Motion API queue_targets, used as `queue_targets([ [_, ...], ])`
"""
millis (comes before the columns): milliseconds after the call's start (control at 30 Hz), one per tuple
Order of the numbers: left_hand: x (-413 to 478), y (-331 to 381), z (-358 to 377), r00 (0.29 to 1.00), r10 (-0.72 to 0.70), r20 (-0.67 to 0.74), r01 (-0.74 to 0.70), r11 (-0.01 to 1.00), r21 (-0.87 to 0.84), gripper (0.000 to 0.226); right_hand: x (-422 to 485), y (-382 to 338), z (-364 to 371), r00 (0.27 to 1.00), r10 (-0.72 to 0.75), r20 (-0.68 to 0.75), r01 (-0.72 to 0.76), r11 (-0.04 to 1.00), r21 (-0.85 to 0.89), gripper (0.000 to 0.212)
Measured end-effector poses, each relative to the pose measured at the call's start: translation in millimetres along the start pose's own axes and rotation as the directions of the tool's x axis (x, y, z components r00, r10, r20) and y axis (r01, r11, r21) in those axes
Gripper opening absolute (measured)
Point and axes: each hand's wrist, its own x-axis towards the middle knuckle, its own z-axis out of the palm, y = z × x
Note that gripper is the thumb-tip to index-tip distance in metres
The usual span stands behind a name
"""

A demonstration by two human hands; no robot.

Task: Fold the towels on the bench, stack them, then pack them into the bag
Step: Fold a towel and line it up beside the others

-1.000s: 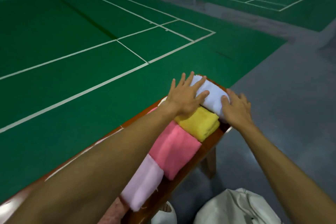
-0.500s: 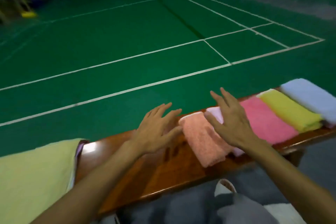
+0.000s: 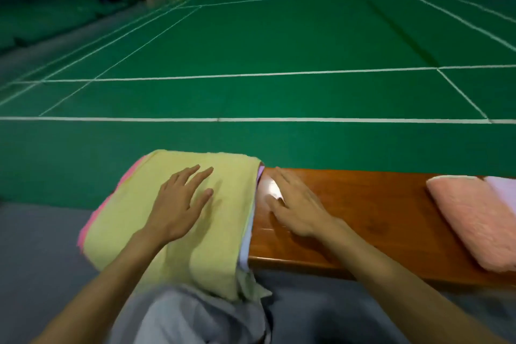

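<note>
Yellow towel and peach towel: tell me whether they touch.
Apart. The head view shows bare bench between the yellow towel on the left and the peach towel at the right.

The left grip (image 3: 178,209) has left the white folded towel and now lies flat on the unfolded yellow-green towel (image 3: 134,226). The right grip (image 3: 296,204) has come over the bare counter (image 3: 377,218), just beside that towel's edge. Of the folded row, only the salmon towel (image 3: 474,218) and lilac towel (image 3: 502,190) remain in view.
</note>
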Motion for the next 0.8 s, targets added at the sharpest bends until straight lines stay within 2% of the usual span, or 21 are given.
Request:
queue_targets([
  [67,-12,-44,-4,0.995,-0.093,-0.041,0.093,0.996,0.004,0.059,12,-20,27,1.000,0.021,-0.017,-0.020,1.000,0.021,0.054],
  [167,-21,-99,-7,0.963,-0.240,-0.121,0.241,0.970,-0.004,0.056,25,-43,61,0.974,0.212,-0.079,-0.207,0.976,0.067,0.039],
  [233,-23,-123,-6,0.921,-0.364,-0.140,0.366,0.931,-0.009,0.043,31,-50,76,0.923,0.350,-0.162,-0.334,0.935,0.119,0.031],
  [333,-20,-135,0,0.875,-0.444,-0.194,0.436,0.896,-0.084,0.033,38,-49,84,0.838,0.475,-0.270,-0.436,0.879,0.194,0.031],
  [467,-13,-123,0,0.790,-0.534,-0.301,0.491,0.845,-0.212,0.014,42,-51,86,0.827,0.471,-0.306,-0.414,0.880,0.234,0.015],
  [633,-15,-105,-1,0.724,-0.552,-0.413,0.477,0.834,-0.278,0.006,36,-49,79,0.842,0.334,-0.425,-0.312,0.942,0.123,0.013],
  [733,-15,-93,-7,0.752,-0.489,-0.441,0.375,0.869,-0.324,0.005,30,-38,64,0.838,0.267,-0.476,-0.195,0.961,0.197,0.017],
  [800,-12,-84,-12,0.803,-0.425,-0.417,0.280,0.888,-0.365,0.004,24,-31,50,0.845,0.332,-0.418,-0.179,0.914,0.365,0.016],
])
